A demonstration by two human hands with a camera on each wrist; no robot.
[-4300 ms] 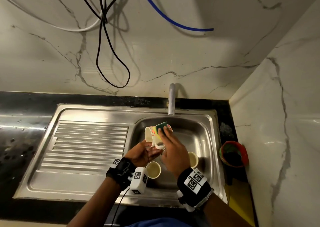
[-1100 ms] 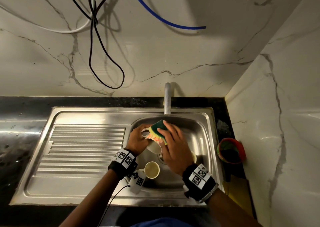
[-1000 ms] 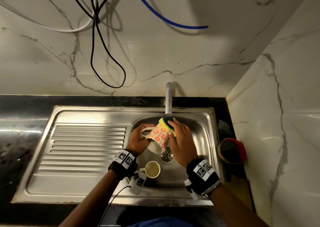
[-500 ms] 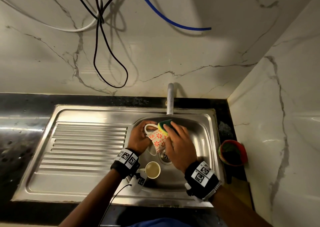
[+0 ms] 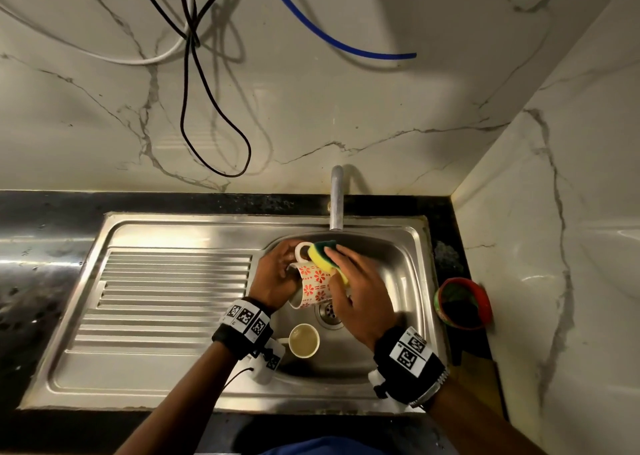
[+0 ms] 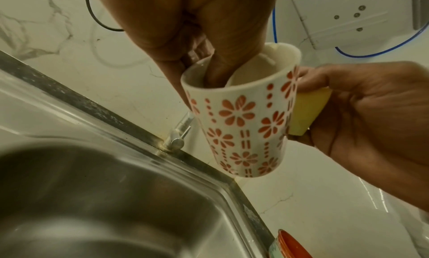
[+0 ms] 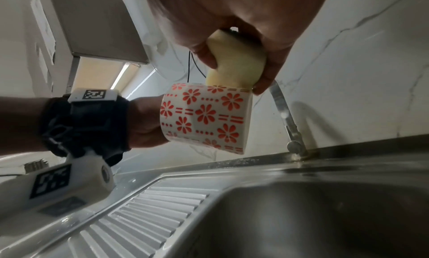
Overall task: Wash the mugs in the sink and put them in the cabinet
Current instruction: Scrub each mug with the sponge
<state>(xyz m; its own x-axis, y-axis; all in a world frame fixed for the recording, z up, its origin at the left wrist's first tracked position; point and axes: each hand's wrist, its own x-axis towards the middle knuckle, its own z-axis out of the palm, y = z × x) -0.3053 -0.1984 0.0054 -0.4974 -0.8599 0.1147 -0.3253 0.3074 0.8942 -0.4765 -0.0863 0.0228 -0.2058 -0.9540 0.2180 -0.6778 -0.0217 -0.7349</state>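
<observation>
Ceramic, white with orange-red flowers, the floral mug (image 5: 313, 286) is being held in the air over the basin of the steel sink (image 5: 398, 281), above the drain and toward the basin's back left corner, near the tap (image 5: 336, 200). The left hand (image 5: 277, 274) is gripping it at the rim: in the left wrist view a digit is dipping inside the mouth while another is pressing on the outer wall, so the rim is pinched between them. The right hand (image 5: 360, 291) is curling its fingers and thumb round a yellow-and-green sponge (image 5: 323, 255) and pressing its yellow face against the mug's side, close by the handle.

To scrub well, I would judge that the left hand should be turning the mug slowly while the sponge is working round the wall, under the handle and over the base. The pinch on a wet rim looks liable to slip, so keeping the mug low over the basin seems wise.

A second mug (image 5: 304, 340) with murky liquid is standing upright on the basin floor near its front left corner, not yet washed. A red-rimmed bowl (image 5: 462, 302) is sitting on the dark counter at the sink's right edge.

No brand or readable writing is showing; only square black-and-white coded markers on both wristbands.
</observation>
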